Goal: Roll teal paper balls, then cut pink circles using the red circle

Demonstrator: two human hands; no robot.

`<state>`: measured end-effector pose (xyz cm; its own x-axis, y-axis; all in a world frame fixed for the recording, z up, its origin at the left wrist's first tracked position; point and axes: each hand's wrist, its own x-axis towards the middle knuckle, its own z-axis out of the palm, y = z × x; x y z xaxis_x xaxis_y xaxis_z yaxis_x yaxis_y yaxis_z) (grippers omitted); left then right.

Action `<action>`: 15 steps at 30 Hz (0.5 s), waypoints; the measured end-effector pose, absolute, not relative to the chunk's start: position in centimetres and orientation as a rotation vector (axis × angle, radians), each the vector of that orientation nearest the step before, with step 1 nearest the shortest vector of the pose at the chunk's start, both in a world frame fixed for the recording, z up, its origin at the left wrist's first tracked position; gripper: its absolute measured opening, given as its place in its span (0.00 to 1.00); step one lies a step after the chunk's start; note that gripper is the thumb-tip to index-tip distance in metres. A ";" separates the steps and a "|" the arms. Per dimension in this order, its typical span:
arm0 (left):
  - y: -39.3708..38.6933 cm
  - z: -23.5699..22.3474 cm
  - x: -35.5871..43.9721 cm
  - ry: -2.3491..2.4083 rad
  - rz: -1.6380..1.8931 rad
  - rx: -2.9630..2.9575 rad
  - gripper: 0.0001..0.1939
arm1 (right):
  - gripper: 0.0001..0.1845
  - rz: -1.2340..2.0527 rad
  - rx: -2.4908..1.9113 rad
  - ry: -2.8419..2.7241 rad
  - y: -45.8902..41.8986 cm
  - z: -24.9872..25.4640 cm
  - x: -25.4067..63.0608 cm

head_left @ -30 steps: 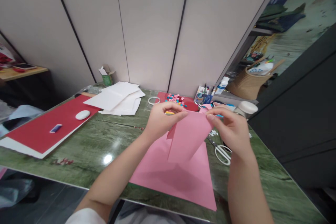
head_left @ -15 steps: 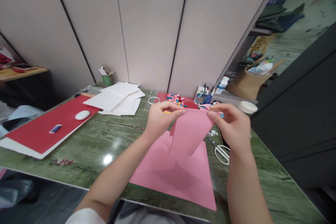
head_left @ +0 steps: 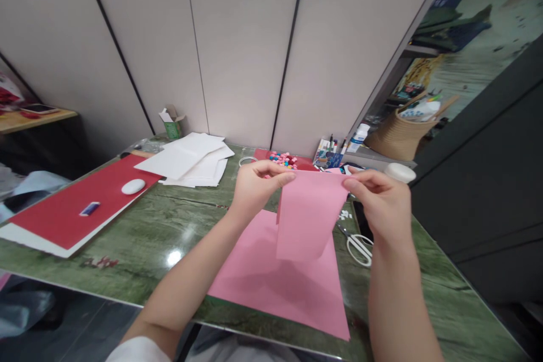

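Note:
A folded sheet of pink paper [head_left: 311,215] hangs in the air between my hands, its fold uppermost. My left hand [head_left: 259,188] pinches the upper left corner between thumb and fingers. At the upper right corner, my right hand [head_left: 379,198] has the same kind of pinch. Below, a larger sheet of pink paper [head_left: 271,288] lies flat on the table, with the shadow of the held piece falling on it. White-handled scissors [head_left: 360,250] rest right of that sheet, near my right wrist. Part of a dark phone-like object [head_left: 361,220] shows behind my right hand.
On the green table [head_left: 169,220], a red sheet [head_left: 80,198] bears a white oval object [head_left: 133,186] and an eraser-like block [head_left: 90,208]. White papers [head_left: 186,158], a tape ring [head_left: 247,161], colourful small pieces [head_left: 283,159], a pen box [head_left: 328,154] and a white bottle [head_left: 358,137] stand farther back.
My right hand has shifted slightly right and my left hand slightly left, wider apart along the paper's fold. The folded paper now hangs flatter, facing me more squarely.

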<state>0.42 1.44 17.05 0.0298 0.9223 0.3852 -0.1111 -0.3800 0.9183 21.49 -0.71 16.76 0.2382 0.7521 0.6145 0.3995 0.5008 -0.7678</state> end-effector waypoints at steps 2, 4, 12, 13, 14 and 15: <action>1.4 17.0 0.5 0.873 1.505 1.423 0.08 | 0.04 0.291 -1.058 -1.351 -0.6 16.7 21.2; 1.5 16.9 0.5 0.866 1.518 1.415 0.08 | 0.05 0.298 -1.033 -1.324 -0.6 16.7 21.0; 2.4 16.5 0.4 0.867 1.555 1.371 0.09 | 0.09 0.665 -1.145 -1.461 -0.2 16.7 20.8; 2.6 16.4 0.4 0.870 1.547 1.368 0.09 | 0.09 0.649 -1.153 -1.450 -0.2 16.7 20.8; 2.7 16.3 0.4 0.872 1.539 1.365 0.10 | 0.09 0.626 -1.159 -1.439 -0.2 16.7 20.8; 2.8 16.3 0.5 0.870 1.531 1.364 0.10 | 0.09 0.599 -1.168 -1.430 -0.2 16.7 20.8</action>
